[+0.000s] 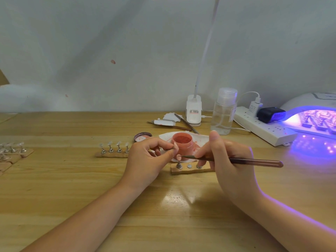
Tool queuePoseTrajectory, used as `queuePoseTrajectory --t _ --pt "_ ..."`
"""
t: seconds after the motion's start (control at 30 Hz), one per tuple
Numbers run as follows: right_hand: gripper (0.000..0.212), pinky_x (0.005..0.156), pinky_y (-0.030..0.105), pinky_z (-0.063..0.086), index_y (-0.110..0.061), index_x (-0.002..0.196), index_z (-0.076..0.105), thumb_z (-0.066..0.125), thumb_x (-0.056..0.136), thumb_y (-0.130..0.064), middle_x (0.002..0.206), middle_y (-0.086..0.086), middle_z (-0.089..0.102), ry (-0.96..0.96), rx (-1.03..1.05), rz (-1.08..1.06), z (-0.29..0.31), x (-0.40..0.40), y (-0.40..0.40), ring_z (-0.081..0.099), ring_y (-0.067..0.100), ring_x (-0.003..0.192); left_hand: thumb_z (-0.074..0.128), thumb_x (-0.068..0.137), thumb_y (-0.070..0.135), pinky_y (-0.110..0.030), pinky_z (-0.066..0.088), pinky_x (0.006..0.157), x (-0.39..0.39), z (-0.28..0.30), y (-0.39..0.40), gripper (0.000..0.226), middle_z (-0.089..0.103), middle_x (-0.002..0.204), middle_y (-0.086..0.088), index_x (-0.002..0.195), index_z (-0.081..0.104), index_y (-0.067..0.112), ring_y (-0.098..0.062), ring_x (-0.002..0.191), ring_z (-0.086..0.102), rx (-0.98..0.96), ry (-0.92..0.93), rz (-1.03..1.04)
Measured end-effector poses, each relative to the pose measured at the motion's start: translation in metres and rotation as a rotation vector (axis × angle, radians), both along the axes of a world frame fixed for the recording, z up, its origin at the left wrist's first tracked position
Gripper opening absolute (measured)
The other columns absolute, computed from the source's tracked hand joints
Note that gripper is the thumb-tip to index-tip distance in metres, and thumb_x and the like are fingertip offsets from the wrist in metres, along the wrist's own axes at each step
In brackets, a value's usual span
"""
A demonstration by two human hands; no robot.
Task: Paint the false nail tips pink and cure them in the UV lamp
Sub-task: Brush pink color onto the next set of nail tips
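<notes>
1. Right hand [227, 157] grips a long thin brown-handled brush [236, 160], its tip touching a small pink false nail tip [179, 157] on a metal stand [179, 164].
2. Left hand [151, 159] hovers beside it, fingers curled, thumb and forefinger pinched together; whether they're holding anything is unclear.
3. Open pink polish jar [182, 142] sits just behind on the wooden table [72, 179].
4. White UV lamp [312, 113] glows purple far right.
</notes>
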State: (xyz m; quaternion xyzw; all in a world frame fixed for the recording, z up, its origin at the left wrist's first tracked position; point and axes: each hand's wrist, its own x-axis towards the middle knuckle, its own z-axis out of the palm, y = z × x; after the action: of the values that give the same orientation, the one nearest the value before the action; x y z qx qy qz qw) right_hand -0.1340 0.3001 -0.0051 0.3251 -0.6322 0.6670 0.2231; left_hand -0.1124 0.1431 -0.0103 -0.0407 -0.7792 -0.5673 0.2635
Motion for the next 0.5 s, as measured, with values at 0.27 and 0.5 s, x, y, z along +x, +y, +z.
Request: queuePoseTrajectory --t 0.27,0.5 --pt "0.038 0.049 0.008 0.039 -0.002 0.058 0.067 0.049 0.088 -0.017 0.049 -0.011 0.061 -0.059 0.005 -0.02 0.0022 0.0007 -0.0017 0.054 0.0 0.044 0.076 0.071 0.008 -0.013 0.038 0.052 -0.0009 -0.0009 -0.0014 0.017 0.062 0.06 0.017 0.066 0.069 0.022 -0.001 0.056 0.045 -0.009 -0.017 0.016" --pt "0.03 0.048 0.015 0.04 -0.013 0.065 0.07 0.055 0.085 -0.03 0.049 -0.007 0.06 -0.072 0.055 -0.076 0.0092 0.0029 -0.0028 0.052 0.003 0.045 0.076 0.071 0.011 -0.014 0.037 0.051 0.0006 0.0008 -0.0005 0.013 0.062 0.063 0.011 0.066 0.069 0.02 -0.001 0.056 0.044 -0.018 -0.014 0.017"
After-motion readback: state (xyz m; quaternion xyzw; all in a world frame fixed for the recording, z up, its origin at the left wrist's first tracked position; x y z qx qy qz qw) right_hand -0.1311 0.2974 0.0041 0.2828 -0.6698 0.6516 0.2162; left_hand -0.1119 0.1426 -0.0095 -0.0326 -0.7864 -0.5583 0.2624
